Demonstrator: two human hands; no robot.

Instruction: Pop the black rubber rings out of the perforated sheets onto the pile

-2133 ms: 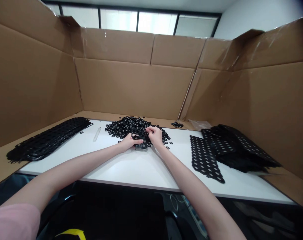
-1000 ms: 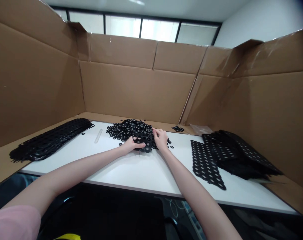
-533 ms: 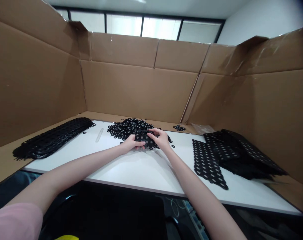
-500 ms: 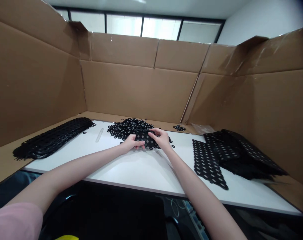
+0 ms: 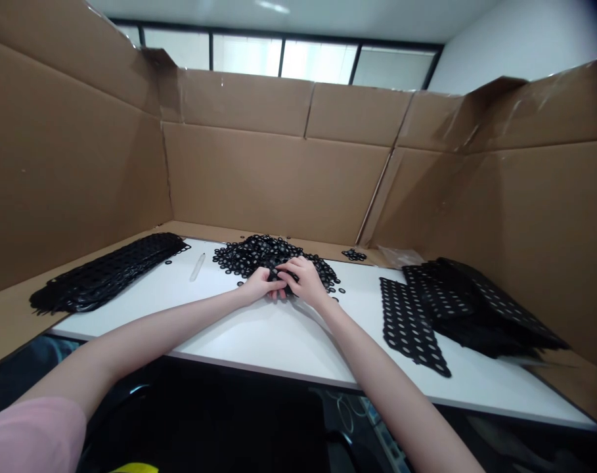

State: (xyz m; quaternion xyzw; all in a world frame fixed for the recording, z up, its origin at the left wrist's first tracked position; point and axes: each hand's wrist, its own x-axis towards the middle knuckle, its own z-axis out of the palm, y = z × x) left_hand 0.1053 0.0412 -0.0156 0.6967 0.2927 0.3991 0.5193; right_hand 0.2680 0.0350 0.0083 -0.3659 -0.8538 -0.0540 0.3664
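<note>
Fingers (image 5: 293,266) of the left hand (image 5: 257,286) and right hand (image 5: 308,281) pinch a largely hidden black perforated piece (image 5: 273,273) beside heaped small black rings (image 5: 249,253).

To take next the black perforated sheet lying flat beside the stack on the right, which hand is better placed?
Probably the right hand: it is nearer to the black sheet, and its forearm lies between the sheet and the left hand.

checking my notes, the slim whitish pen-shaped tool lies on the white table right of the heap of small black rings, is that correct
No, the side is wrong: in the head view, the slim whitish pen-shaped tool lies left of the heap of small black rings. It does lie on the white table.
</note>
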